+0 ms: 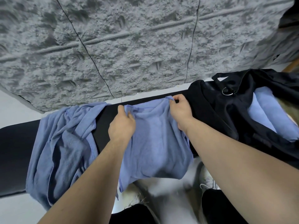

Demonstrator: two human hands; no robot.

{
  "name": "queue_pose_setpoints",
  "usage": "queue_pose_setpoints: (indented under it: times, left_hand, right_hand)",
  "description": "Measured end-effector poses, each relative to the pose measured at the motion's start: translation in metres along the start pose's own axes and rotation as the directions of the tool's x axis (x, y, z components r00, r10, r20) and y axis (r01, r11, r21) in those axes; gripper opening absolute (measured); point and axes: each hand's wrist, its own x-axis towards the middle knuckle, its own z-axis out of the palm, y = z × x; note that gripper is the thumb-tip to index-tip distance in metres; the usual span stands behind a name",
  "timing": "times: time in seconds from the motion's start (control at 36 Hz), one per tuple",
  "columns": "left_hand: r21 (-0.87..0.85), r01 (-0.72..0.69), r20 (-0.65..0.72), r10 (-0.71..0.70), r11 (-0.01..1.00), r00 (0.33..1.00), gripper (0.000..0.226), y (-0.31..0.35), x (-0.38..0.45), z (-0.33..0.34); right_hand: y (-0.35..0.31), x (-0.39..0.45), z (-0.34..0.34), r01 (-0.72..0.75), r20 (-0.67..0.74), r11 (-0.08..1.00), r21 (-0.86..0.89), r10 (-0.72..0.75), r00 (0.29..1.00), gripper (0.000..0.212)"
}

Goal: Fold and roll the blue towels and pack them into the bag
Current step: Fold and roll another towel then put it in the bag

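I am pinching the blue towel's (155,139) far corners with my left hand (122,125) and right hand (181,112); it is draping nearward across the black bench (16,152), the bag (226,110) lying right.

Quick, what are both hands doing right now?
Left hand: pinching the blue towel at its far edge.
Right hand: pinching the same towel's far corner.

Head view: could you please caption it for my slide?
Both hands pinch a blue towel on the bench beside the bag.
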Motion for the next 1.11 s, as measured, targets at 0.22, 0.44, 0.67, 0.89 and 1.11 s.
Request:
queue_pose_setpoints:
  times: [0.22, 0.44, 0.67, 0.89, 1.11]
  left_hand:
    - [0.046, 0.004, 0.004, -0.005, 0.999, 1.000, 0.022, 0.001, -0.002, 0.003]
    - [-0.081, -0.005, -0.008, 0.005, 0.997, 1.000, 0.019, 0.002, -0.002, 0.003]
    - [-0.451, -0.091, -0.161, 0.020, 0.888, 0.987, 0.017, 0.020, -0.003, -0.007]
    - [-0.599, -0.148, -0.014, 0.175, 0.787, 0.984, 0.023, 0.049, -0.015, -0.008]
    - [-0.525, -0.272, 0.023, 0.333, 0.806, 0.943, 0.039, 0.044, -0.016, 0.002]
  right_hand:
    - [-0.007, 0.011, 0.001, -0.108, 0.013, 0.984, -0.144, 0.111, 0.994, 0.026]
    - [-0.009, -0.003, -0.002, -0.077, 0.104, 0.997, 0.000, 0.076, 0.992, 0.010]
    - [-0.031, -0.024, -0.013, 0.108, 0.181, 0.994, 0.009, -0.108, 0.977, 0.016]
    - [-0.040, -0.038, -0.020, 0.257, 0.323, 0.964, -0.075, -0.220, 0.920, 0.017]
    - [-0.037, -0.039, -0.020, 0.201, 0.363, 0.976, -0.085, -0.158, 0.918, 0.010]
